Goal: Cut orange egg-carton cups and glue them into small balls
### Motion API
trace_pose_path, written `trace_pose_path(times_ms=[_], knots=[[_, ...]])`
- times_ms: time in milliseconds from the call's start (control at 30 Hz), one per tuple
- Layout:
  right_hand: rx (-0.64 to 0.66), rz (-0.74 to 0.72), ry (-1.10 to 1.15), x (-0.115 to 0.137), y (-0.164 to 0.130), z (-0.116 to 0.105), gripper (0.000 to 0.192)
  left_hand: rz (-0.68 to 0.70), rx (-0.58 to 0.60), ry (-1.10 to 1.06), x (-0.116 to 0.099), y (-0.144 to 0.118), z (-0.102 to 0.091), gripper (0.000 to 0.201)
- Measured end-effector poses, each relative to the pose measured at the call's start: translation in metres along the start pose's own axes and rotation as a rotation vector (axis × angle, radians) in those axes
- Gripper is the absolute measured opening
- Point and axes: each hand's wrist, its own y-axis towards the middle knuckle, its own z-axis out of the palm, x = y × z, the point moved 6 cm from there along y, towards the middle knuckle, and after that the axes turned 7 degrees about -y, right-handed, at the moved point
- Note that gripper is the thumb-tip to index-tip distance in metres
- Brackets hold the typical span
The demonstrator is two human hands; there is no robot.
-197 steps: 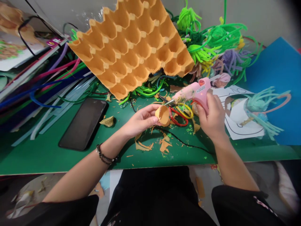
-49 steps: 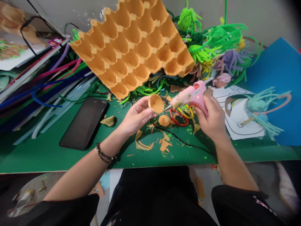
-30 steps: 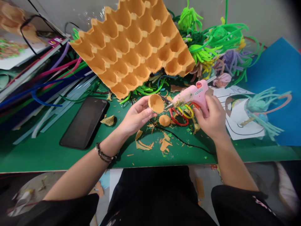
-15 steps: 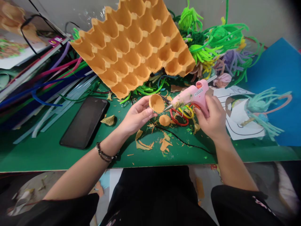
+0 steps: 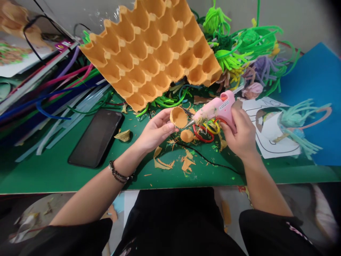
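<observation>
orange cardboard is the stuff in hand: the left hand (image 5: 154,131) pinches a small cut-out egg-tray cup (image 5: 179,117) between thumb and fingertips, its hollow turned up and toward the right; the right hand (image 5: 241,133) is wrapped tight round the grip of a pink glue gun (image 5: 216,108), whose metal tip touches the cup's right rim or sits just at it, too fine to tell; the two hands are apart, joined only through cup and nozzle, above the green table top (image 5: 48,174); a second orange cup (image 5: 187,136) lies mouth down on the table just below the held one, beside scissors with red and yellow loops (image 5: 204,131) that lie under the gun; orange paper scraps (image 5: 186,164) are strewn in front of the hands, and a thin black cord (image 5: 210,163) runs across them toward the right wrist; a large orange egg tray (image 5: 151,53) leans tilted behind the hands, one corner cut away at its lower right; a dark phone (image 5: 96,138) lies face up well left of the left hand; coloured pipe cleaners (image 5: 53,96) are heaped at the far left, and green fuzzy stems (image 5: 234,49) pile up behind the gun; a blue sheet (image 5: 314,81) and a printed paper (image 5: 269,142) lie to the right; a beaded bracelet (image 5: 118,175) circles the left wrist.
</observation>
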Motion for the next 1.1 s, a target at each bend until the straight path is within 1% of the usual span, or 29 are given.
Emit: trace_pose_path(times_ms=[300,467,633,900,1100], knots=[[-0.051,-0.045,0.01,0.0033,-0.0003,-0.0032,0.039,-0.007,0.014,0.04,-0.0018,-0.0003,0.0052,0.039],[0.001,0.012,0.018,-0.0002,-0.0006,-0.0001,0.039,-0.004,0.0,0.075,-0.0014,0.0002,0.005,0.04],[-0.002,0.013,0.022,0.0007,-0.0006,-0.0003,0.037,-0.009,-0.01,0.097,-0.0004,0.0006,0.0059,0.042],[-0.036,-0.02,0.028,0.0028,-0.0001,-0.0026,0.035,-0.014,0.036,0.052,0.0014,0.0005,0.0079,0.037],[-0.053,-0.035,0.016,0.0027,-0.001,-0.0024,0.039,-0.023,0.047,0.046,0.0021,0.0003,0.008,0.034]])
